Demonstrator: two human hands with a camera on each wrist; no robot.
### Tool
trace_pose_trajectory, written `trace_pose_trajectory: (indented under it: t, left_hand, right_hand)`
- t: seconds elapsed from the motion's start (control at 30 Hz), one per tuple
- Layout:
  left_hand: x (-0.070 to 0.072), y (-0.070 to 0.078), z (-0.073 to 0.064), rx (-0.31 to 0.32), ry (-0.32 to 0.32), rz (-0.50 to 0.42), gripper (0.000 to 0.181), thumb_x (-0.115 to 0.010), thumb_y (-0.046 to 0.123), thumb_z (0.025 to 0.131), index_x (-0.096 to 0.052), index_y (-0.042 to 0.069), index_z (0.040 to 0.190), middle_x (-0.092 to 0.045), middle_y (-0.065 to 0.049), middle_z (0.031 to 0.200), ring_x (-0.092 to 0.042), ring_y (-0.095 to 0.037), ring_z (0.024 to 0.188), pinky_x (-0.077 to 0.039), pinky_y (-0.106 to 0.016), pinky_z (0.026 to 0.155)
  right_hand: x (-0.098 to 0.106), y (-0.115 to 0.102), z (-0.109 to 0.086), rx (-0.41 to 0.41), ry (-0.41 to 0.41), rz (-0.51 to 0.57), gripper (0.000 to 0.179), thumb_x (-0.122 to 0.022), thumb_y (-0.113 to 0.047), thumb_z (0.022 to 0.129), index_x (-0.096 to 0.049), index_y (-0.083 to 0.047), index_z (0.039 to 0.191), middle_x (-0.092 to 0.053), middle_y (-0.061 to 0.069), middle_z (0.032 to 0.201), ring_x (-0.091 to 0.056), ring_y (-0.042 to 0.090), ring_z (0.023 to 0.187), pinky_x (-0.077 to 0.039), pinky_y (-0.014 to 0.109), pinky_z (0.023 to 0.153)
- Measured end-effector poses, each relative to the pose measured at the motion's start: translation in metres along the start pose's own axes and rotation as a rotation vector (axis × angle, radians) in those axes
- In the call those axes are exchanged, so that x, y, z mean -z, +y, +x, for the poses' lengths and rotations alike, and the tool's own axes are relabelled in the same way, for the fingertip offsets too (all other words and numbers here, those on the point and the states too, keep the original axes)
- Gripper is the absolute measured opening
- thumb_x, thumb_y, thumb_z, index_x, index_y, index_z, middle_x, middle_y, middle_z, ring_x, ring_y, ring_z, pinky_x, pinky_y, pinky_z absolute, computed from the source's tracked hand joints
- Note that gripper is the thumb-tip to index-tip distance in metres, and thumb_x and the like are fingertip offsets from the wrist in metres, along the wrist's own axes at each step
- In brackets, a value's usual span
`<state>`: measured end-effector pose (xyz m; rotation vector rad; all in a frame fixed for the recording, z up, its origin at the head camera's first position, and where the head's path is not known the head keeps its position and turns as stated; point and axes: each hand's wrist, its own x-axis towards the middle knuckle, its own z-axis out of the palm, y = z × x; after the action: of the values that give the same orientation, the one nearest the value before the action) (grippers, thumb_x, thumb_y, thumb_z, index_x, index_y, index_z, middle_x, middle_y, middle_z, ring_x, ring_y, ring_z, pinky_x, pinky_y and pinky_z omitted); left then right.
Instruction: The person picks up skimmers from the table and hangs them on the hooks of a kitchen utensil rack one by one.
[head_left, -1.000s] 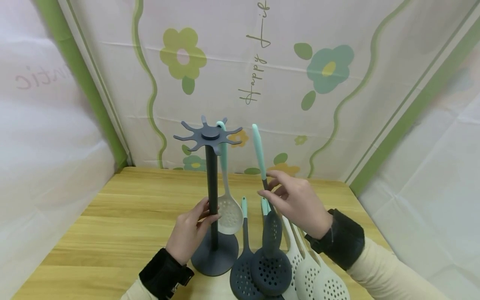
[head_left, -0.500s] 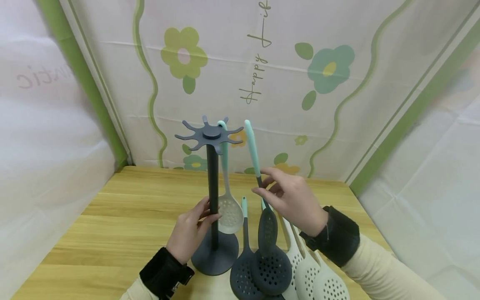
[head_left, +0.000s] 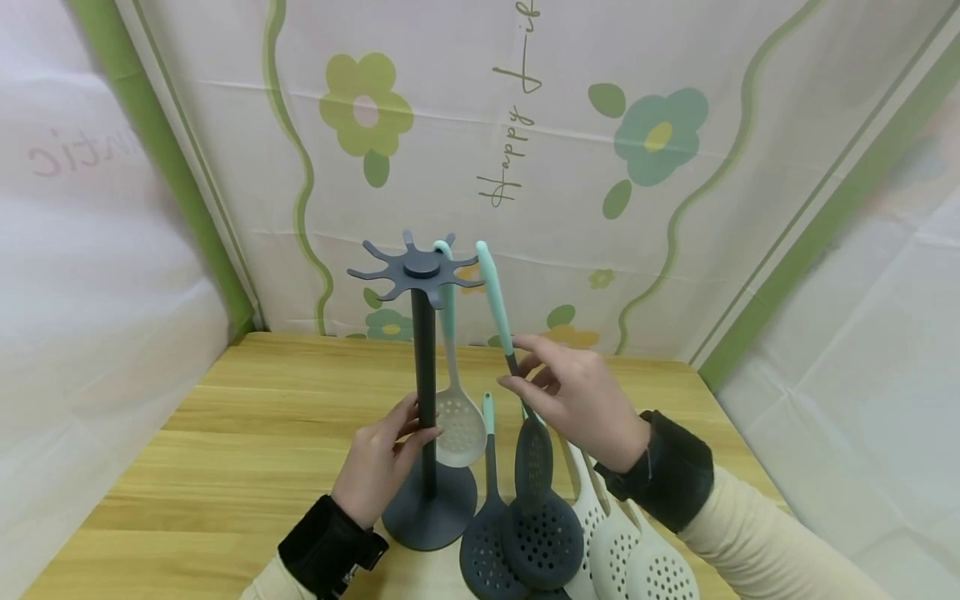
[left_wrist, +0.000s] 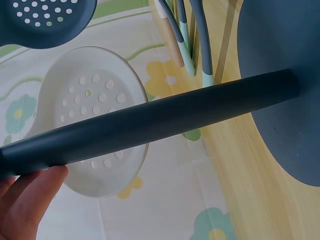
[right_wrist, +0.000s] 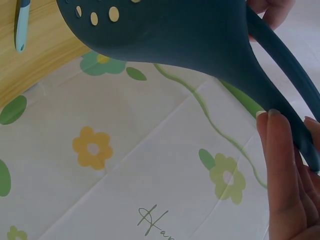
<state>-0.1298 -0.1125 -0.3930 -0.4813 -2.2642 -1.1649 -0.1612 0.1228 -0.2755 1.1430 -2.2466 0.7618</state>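
A dark blue utensil stand [head_left: 424, 358] with a round base and a ring of hook arms on top stands upright on the table. My left hand [head_left: 378, 460] grips its pole, thumb in front. From one arm at the back right hangs a pale slotted skimmer [head_left: 460, 429] by its mint handle. My right hand [head_left: 581, 402] pinches a dark slotted skimmer [head_left: 533, 467] at the neck, below its mint handle [head_left: 495, 296]. The hooked handle end is right at the tip of the stand's right arm. In the right wrist view, fingers [right_wrist: 281, 160] lie along the dark neck.
Right of the stand base lie dark skimmers [head_left: 543, 546] and a dark slotted turner [head_left: 487, 546], with pale slotted utensils [head_left: 663, 575] farther right. Under them is the wooden table [head_left: 225, 442]. A flowered cloth [head_left: 525, 167] closes off the back and both sides.
My right hand has moved left with the dark skimmer, bringing its handle end from a gap away up to the stand's right arm. The left hand stays on the pole.
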Motion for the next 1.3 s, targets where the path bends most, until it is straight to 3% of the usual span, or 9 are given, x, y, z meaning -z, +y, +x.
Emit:
trace_pose_trajectory:
  t: [0.93,1.3]
  left_hand:
    - [0.000,-0.001,0.000,0.006,-0.002,-0.002,0.040,-0.071,0.002,0.088,-0.060,0.001,0.127,-0.074,-0.014,0.104,-0.075,-0.027,0.089,-0.062,-0.024,0.069]
    - [-0.001,-0.004,0.000,-0.024,0.000,-0.006,0.041,-0.070,0.003,0.089,-0.059,0.003,0.129,-0.073,-0.015,0.107,-0.075,-0.026,0.092,-0.061,-0.021,0.070]
  right_hand:
    - [-0.014,-0.006,0.007,-0.021,-0.061,0.062,0.033,-0.076,-0.008,0.087,-0.063,-0.001,0.117,-0.075,0.005,0.085,-0.070,0.011,0.066,-0.059,0.022,0.061]
    - [-0.020,-0.004,0.007,-0.038,-0.079,0.065,0.034,-0.075,-0.008,0.087,-0.061,-0.003,0.118,-0.075,0.007,0.090,-0.072,0.013,0.071,-0.060,0.023,0.063]
